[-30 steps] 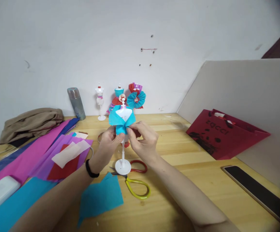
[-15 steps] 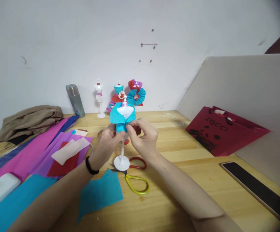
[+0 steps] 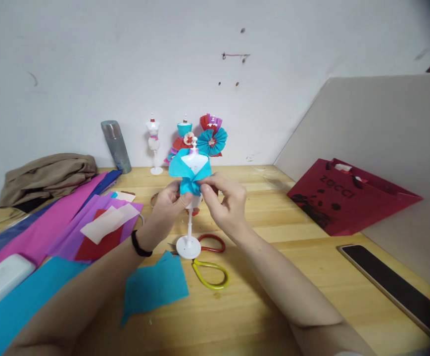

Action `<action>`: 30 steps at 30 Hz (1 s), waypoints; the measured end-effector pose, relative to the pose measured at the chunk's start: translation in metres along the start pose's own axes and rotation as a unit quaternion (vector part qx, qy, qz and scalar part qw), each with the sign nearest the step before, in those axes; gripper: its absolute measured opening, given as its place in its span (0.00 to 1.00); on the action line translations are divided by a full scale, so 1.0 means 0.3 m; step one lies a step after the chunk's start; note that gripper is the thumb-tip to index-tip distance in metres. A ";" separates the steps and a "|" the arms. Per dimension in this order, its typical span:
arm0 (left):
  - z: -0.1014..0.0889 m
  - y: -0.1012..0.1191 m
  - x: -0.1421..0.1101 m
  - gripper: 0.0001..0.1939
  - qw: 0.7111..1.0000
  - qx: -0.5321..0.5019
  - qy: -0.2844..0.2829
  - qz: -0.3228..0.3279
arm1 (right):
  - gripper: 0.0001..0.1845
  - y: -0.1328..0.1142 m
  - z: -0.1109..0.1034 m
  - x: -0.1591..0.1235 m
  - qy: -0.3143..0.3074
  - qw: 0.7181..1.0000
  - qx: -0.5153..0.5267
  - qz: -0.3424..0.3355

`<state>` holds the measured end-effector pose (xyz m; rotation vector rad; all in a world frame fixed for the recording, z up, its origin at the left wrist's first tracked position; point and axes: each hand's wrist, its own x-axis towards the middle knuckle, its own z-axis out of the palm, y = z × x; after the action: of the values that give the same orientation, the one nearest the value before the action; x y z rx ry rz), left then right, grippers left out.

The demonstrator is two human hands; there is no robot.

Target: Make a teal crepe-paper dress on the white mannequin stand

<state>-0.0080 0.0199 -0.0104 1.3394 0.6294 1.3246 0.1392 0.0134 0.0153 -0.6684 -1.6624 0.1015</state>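
Note:
A small white dress-form mannequin (image 3: 195,160) stands upright on its round base in front of me. Blue crepe paper (image 3: 189,186) wraps its torso, crossing at the chest and flaring at the shoulders. My left hand (image 3: 170,205) is closed at the waist's left side, its thumb pressing the paper. On the other side, my right hand (image 3: 225,200) pinches the paper's edge between thumb and forefinger. Scissors (image 3: 212,275) with one red and one yellow handle lie by the base, their blades partly hidden. A loose blue paper piece (image 3: 157,286) rests nearer me.
Behind stand several more mannequins, one bare-topped mannequin (image 3: 154,143) and others dressed in coloured paper. Coloured sheets (image 3: 62,207), a brown cloth (image 3: 49,179) and a flask (image 3: 116,147) are at left. A red paper bag (image 3: 352,198) and a phone (image 3: 389,287) lie right.
The blue paper at the waist now looks more gathered and creased below the chest crossing. Both hands remain at the mannequin's waist. The view has shifted slightly.

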 end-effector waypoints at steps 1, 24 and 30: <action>0.001 0.000 0.001 0.19 1.000 -0.015 0.001 -0.012 | 0.10 0.005 -0.003 0.001 -0.001 1.000 0.005 -0.001; -0.007 0.003 -0.001 0.19 1.000 -0.008 0.027 0.004 | 0.15 0.039 0.036 -0.035 -0.012 0.990 -0.115 -0.084; 0.010 0.023 0.000 0.16 0.998 -0.020 0.057 -0.014 | 0.13 0.033 0.040 -0.026 -0.021 0.999 -0.019 -0.037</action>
<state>-0.0073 0.0172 -0.0034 1.2256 0.6933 1.3919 0.1322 0.0214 0.0017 -0.6374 -1.7301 0.0312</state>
